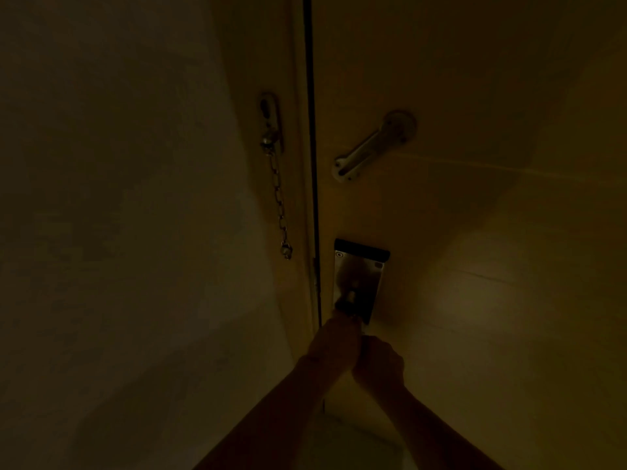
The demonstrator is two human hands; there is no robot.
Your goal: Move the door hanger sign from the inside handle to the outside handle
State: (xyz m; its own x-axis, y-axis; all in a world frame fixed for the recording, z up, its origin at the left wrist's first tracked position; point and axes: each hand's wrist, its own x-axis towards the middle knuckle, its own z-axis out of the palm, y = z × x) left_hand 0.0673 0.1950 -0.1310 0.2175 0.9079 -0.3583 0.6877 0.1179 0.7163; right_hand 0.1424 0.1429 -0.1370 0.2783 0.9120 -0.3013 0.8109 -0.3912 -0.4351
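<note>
The view is very dark. A metal lock plate (359, 279) with a black top strip sits on the closed door (475, 198) beside its left edge. The neck of the inside handle (349, 300) sticks out from the plate's lower part. My left hand (334, 340) is closed around that neck. My right hand (380, 364) is curled into a fist just below and to the right, touching the left hand. What it holds is hidden. I cannot make out the door hanger sign. A pale shape (353, 442) shows low between my forearms, too dim to identify.
A security chain (280, 201) hangs loose from its mount on the door frame (298, 164), left of the door gap. The chain's slide track (369, 147) is fixed on the door above the lock plate. A plain wall (118, 198) fills the left side.
</note>
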